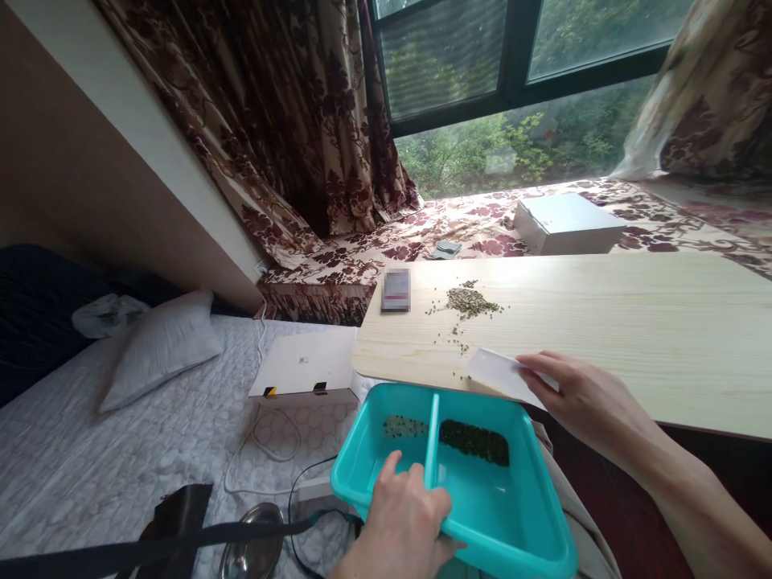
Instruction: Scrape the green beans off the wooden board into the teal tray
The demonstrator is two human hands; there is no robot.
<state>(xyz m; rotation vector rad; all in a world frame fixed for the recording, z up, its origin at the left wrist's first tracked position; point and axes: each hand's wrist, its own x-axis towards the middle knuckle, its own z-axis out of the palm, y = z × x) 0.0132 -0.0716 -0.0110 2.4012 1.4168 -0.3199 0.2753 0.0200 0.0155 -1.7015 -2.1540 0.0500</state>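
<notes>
My right hand (567, 394) pinches a thin white flat card (498, 371) whose far end rests near the table's front edge, beside a few loose beans. Farther back on the table lies a scattered pile of small greenish beans (470, 302). My left hand (410, 515) grips the near rim of a turquoise two-compartment tub (543, 515), fingers reaching over the rim. Pale grains mixed with some dark ones (404, 426) lie in the tub's left compartment. Dark green beans (474, 442) gather along the far side of its right compartment.
The tub sits just below the edge of a light wooden table (663, 338). A blurred rectangular item (396, 290) lies at the table's left. A white box (307, 362) and metal bowl (253, 543) are on the bed; another box (570, 221) stands by the window.
</notes>
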